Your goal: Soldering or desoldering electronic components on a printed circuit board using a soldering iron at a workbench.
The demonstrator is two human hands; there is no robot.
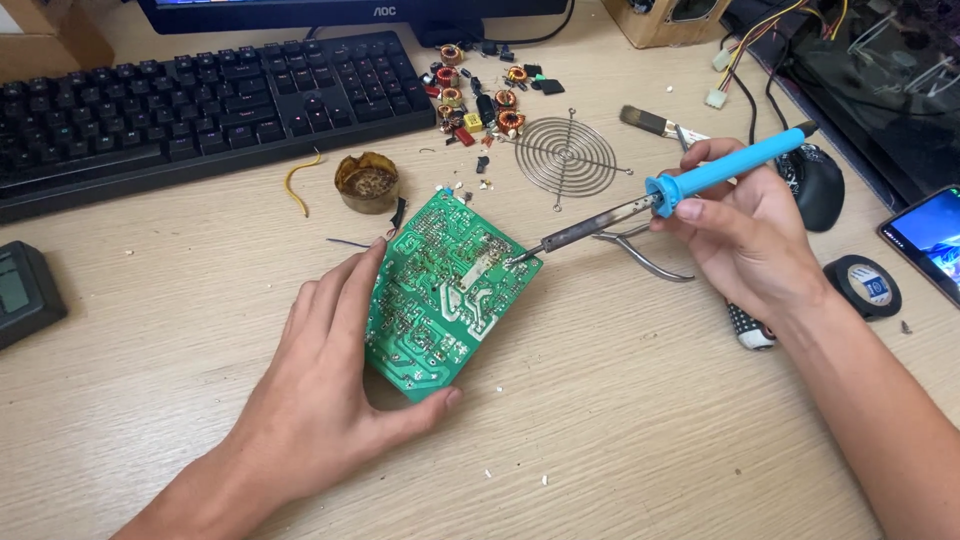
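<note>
In the middle of the wooden desk [620, 420] lies one green circuit board [445, 290], solder side up and turned at an angle. The left hand [330, 380] steadies it from the near left: the fingers lie along the board's left edge and the thumb presses its near corner, so the hand is spread and braced against the board rather than closed around it. The right hand [745, 235] is clamped on the blue handle of one soldering iron [650, 195], held like a pen, and the iron's dark tip touches the board at its right edge.

Just beyond the board, to the left, stands one small round tin of brownish flux [367, 182], with one short yellow wire [297, 185] lying left of it. Further off sits one round wire fan grille [566, 155], and beyond that a scatter of small parts, among them about six copper-wound coils [510, 121]. One black keyboard [190, 105] fills the far left. Beneath the iron lies one pair of metal pliers [640, 250], partly hidden. To the right are one black mouse [818, 185], one roll of black tape [866, 287] and one phone [930, 240] at the edge of view.
</note>
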